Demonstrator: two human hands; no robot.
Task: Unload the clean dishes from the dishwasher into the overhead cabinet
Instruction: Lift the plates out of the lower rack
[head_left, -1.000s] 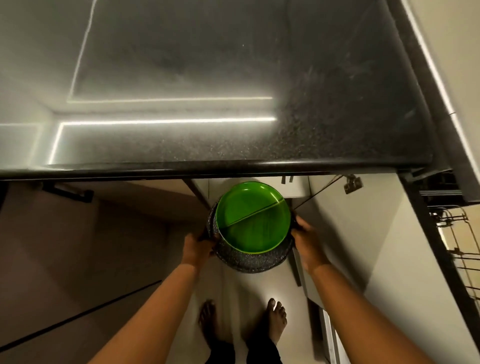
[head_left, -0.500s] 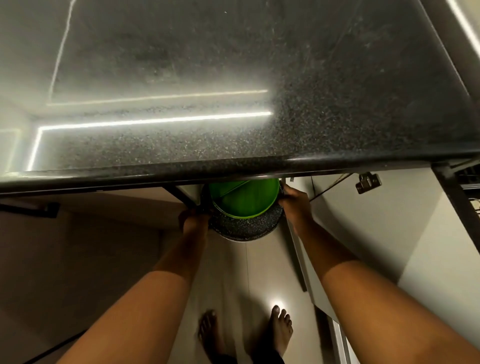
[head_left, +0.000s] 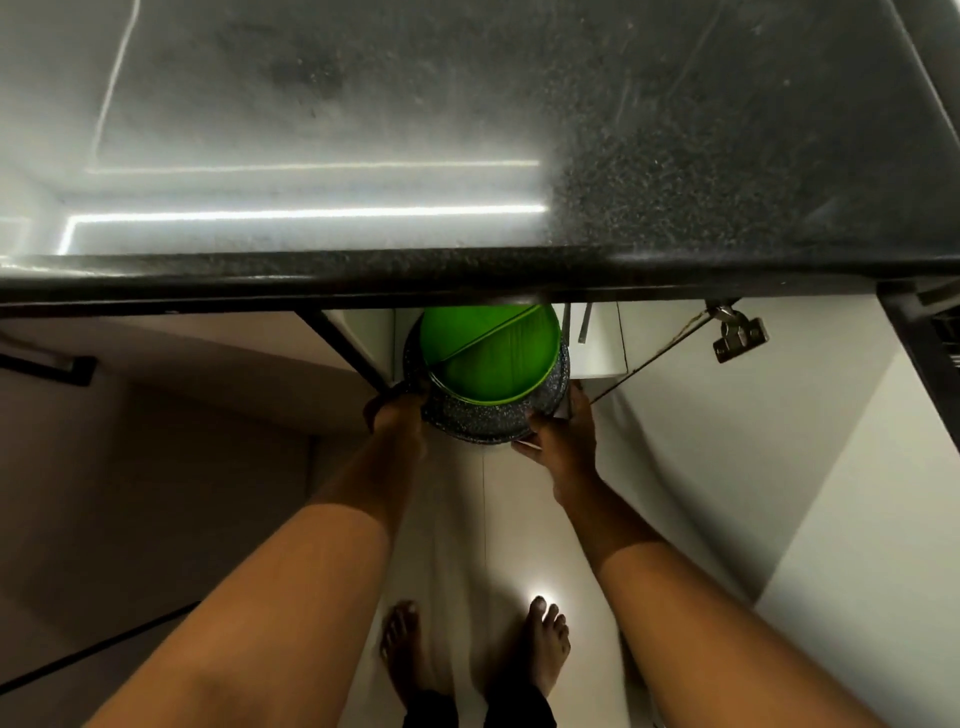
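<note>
Two dishes, head view: a speckled dark pot (head_left: 478, 415) with a green divided plate (head_left: 491, 353) lying in its mouth, both held just under the front edge of the black stone countertop (head_left: 675, 182).
Where they sit: at about 12 o'clock from my bare feet (head_left: 545, 644), the far rim tucked out of sight beneath the counter edge.
Left hand: my left hand (head_left: 397, 415) is at the pot's 9 o'clock, fingers curled round what looks like a side handle; the handle itself is mostly hidden.
Right hand: my right hand (head_left: 563, 428) is at about 4 o'clock, fingers wrapped onto the lower wall and rim, gripping the pot.
Weight: I judge the pot fairly heavy and rigid, enamel or coated metal by its speckle, so it wants both hands.
Plate: it looks like light, stiff plastic, smooth and loose, resting on the rim with nothing pinning it, so it could slide if I tilt the stack.
Surface: freshly washed ware may be slick; I cannot tell whether it is wet.
Best hold: opposite sides of the pot, low on the wall or at the handles, kept level.
Risk: knocking the plate on the counter edge on the way up.
Nearby: an open cabinet door with a metal hinge (head_left: 737, 332) at 2 o'clock.
</note>
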